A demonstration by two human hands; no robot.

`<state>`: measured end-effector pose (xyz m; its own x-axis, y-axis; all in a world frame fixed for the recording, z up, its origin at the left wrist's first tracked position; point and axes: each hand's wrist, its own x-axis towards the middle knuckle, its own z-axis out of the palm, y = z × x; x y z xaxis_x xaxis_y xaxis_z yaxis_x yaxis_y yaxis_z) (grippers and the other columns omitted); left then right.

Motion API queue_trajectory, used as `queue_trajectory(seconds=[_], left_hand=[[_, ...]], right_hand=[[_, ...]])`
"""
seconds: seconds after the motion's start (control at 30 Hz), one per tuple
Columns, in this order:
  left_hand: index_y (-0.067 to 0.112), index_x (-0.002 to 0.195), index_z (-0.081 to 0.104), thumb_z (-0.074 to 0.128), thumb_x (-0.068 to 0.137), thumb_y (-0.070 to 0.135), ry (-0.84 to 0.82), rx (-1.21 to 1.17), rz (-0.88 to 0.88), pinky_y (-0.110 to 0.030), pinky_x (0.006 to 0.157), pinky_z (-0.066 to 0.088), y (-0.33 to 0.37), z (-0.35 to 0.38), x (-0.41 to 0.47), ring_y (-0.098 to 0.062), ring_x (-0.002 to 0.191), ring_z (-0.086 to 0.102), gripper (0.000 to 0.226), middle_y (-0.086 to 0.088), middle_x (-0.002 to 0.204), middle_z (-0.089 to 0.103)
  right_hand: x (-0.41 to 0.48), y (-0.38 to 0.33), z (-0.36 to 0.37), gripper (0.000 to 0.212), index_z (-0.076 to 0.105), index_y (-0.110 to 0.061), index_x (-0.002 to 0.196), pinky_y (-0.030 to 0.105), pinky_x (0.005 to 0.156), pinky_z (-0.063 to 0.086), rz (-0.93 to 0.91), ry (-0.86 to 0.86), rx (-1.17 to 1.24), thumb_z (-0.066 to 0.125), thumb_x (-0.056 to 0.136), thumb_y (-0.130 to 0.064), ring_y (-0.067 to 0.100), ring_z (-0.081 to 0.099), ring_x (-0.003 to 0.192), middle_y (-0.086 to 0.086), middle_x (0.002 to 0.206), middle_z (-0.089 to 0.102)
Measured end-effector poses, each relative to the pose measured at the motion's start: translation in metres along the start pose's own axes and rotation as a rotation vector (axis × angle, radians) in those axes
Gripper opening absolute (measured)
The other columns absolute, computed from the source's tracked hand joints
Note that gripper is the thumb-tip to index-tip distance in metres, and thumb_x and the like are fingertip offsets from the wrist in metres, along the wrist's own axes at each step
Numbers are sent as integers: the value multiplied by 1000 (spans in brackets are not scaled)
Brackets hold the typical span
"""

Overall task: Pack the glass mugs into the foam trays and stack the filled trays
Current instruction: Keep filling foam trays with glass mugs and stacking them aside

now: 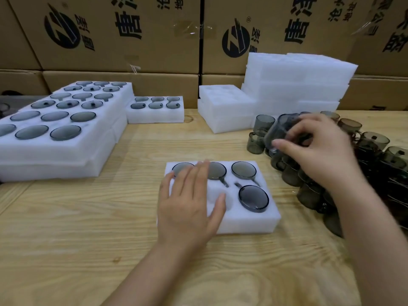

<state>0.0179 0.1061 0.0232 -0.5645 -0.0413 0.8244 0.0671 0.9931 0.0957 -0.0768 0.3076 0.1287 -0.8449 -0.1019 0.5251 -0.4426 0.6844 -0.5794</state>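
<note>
A white foam tray (249, 221) lies in front of me on the wooden table. Smoky glass mugs fill its three back pockets and its front right pocket (253, 198). The front middle pocket shows bare foam, and the front left one is hidden under my hand. My left hand (189, 202) rests flat on the tray's left side, fingers straight. My right hand (315, 146) grips a dark glass mug (280, 131), tilted, above a heap of loose mugs (373, 164) at the right.
Filled foam trays (92, 138) are stacked at the left, with one more filled tray (154, 117) behind them. Unfilled foam trays (295, 85) are piled at the back right. Cardboard boxes (123, 34) wall off the far side of the table.
</note>
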Motion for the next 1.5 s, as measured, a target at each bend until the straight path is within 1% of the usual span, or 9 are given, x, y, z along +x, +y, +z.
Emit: queue_trajectory(seconds=[0.1, 0.27, 0.47, 0.63, 0.8, 0.87, 1.03, 1.13, 1.5], left_hand=[[2, 127, 57, 49, 86, 46, -37, -58, -64, -43, 90, 48, -9, -4, 6, -26, 97, 65, 61, -6, 105, 69], [2, 131, 54, 47, 87, 50, -166, -80, -23, -39, 96, 41, -10, -5, 8, -18, 101, 62, 65, -3, 111, 68], [4, 141, 40, 50, 80, 48, -375, -390, -52, -22, 94, 31, -9, -9, 11, -15, 102, 56, 76, 0, 115, 64], [9, 122, 54, 67, 73, 47, -239, -403, -182, -21, 85, 35, -6, -7, 9, -16, 93, 59, 64, 8, 109, 62], [10, 112, 52, 60, 70, 51, -133, -328, -192, -19, 83, 34, 1, -5, 5, -19, 85, 60, 59, -1, 98, 65], [8, 114, 54, 60, 71, 48, -110, -323, -140, -20, 84, 35, -2, -5, 5, -20, 85, 63, 58, -2, 98, 66], [7, 135, 47, 62, 68, 64, -274, -296, -185, -21, 86, 39, -8, -11, 12, -16, 96, 65, 90, 1, 110, 66], [8, 140, 41, 62, 68, 67, -317, -312, -198, -21, 87, 37, -8, -13, 12, -14, 102, 63, 95, 3, 118, 64], [16, 129, 56, 49, 70, 58, -401, -340, -169, -25, 92, 38, -10, -11, 11, -16, 103, 61, 73, 7, 116, 64]], right_hand=[[-26, -17, 24, 22, 61, -28, 69, 29, 89, 40, -37, -125, 213, 80, 61, -32, 13, 49, 106, -14, 108, 57], [-52, -20, 56, 42, 57, -41, 89, 10, 86, 35, -81, -287, 395, 83, 57, -34, -2, 47, 106, -18, 109, 56], [-66, -16, 72, 67, 48, -52, 112, 18, 95, 39, -97, -417, 511, 81, 57, -34, 0, 48, 117, -25, 119, 55], [-80, -25, 79, 82, 36, -56, 123, 12, 87, 40, -42, -312, 513, 81, 54, -46, -6, 43, 112, -34, 121, 41], [-90, -37, 89, 68, 52, -41, 115, 3, 80, 38, -11, -255, 557, 80, 54, -44, -8, 50, 103, -23, 111, 53], [-87, -33, 87, 60, 55, -39, 114, 9, 85, 41, 2, -242, 574, 82, 61, -35, -5, 53, 105, -22, 110, 58], [-76, -18, 75, 64, 41, -42, 124, 13, 96, 39, -19, -272, 456, 76, 73, -28, -6, 50, 113, -20, 123, 53], [-73, -15, 74, 57, 47, -36, 122, 18, 98, 40, -84, -300, 414, 76, 75, -20, -5, 50, 113, -23, 120, 51], [-78, -20, 78, 58, 52, -20, 133, 2, 94, 30, -156, -411, 291, 73, 79, -22, -13, 43, 113, -37, 118, 39]])
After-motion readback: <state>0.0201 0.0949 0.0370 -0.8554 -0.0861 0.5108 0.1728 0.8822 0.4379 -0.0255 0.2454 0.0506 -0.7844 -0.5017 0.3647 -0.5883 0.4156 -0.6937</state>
